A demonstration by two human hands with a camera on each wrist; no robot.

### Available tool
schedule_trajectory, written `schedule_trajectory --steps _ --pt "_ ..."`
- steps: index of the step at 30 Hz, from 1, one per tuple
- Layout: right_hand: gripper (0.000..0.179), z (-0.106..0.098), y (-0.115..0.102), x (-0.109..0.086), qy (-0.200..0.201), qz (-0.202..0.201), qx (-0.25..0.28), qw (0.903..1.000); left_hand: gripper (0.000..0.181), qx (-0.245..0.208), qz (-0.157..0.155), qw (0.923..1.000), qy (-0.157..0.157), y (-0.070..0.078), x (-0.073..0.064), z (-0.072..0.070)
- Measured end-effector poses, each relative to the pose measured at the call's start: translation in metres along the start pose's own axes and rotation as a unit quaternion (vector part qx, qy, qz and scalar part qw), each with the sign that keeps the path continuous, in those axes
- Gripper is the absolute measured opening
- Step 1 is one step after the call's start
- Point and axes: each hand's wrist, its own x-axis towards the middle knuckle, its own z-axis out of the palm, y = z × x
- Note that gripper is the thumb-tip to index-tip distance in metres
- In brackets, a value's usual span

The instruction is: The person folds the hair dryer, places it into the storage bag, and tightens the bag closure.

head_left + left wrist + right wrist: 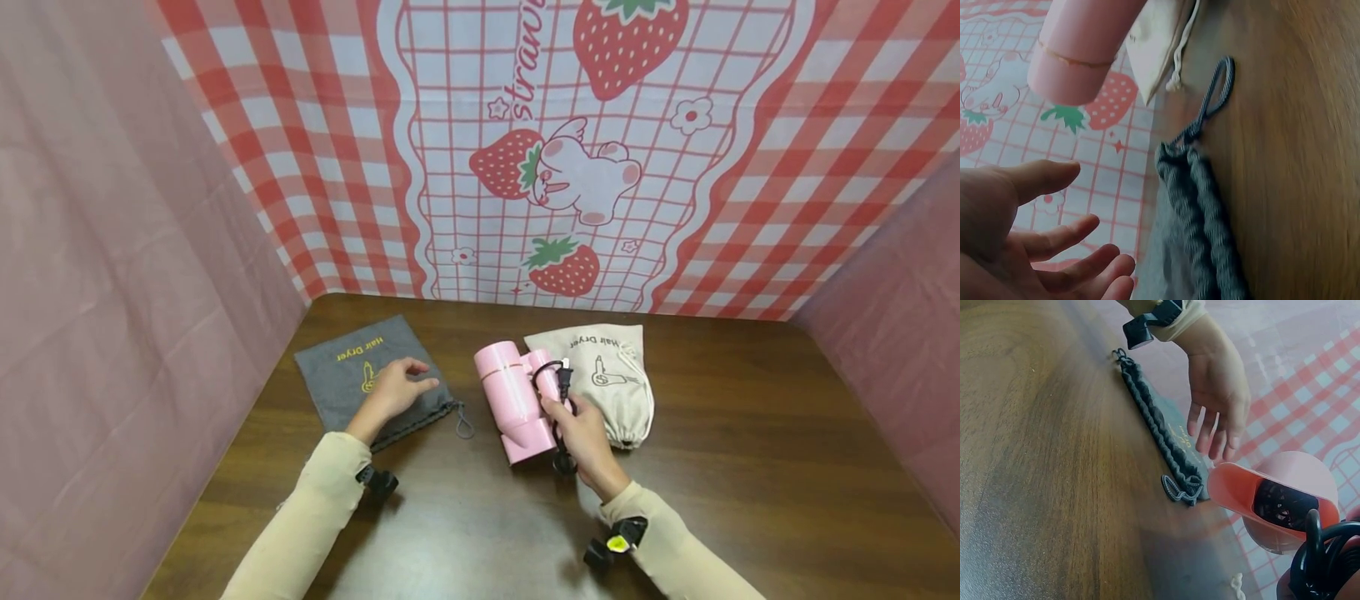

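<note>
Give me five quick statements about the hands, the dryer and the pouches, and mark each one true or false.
1. The right hand holds the dryer. True.
2. The gray pouch lies to the right of the dryer. False: it lies to the left.
3. The cream pouch bears the words "Hair Dryer". True.
4. The left hand grips the gray pouch. False: it is above the gray pouch, holding nothing.
5. The cord is black. True.

A folded pink hair dryer (510,398) is held near a flat grey pouch (341,382).
</note>
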Motion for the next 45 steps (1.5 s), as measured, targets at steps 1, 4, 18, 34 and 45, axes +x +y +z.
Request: schedule_trajectory --steps 1,4,18,34,45 --pt "0.017 0.000 0.000 0.000 0.001 -0.001 -0.003 1.0000 0.035 0.010 -0.003 0.9999 -0.004 -0.002 0.000 -0.002" --pt "0.015 0.001 0.001 0.000 0.004 -0.003 -0.010 0.9999 0.037 0.033 -0.006 0.9993 -0.017 -0.006 -0.001 -0.009" --pt "0.016 -0.001 0.000 -0.001 -0.002 -0.011 -0.012 0.9999 0.042 0.176 0.075 0.9797 -0.059 -0.031 -0.004 -0.021" --pt "0.017 0.000 0.007 -0.001 -0.003 0.007 0.002 1.0000 0.044 0.193 0.096 0.9724 -0.090 -0.037 -0.013 -0.015" --pt "0.015 0.001 0.007 0.000 -0.003 0.004 -0.004 1.0000 0.042 0.170 0.069 0.9782 -0.097 -0.041 -0.017 -0.012"
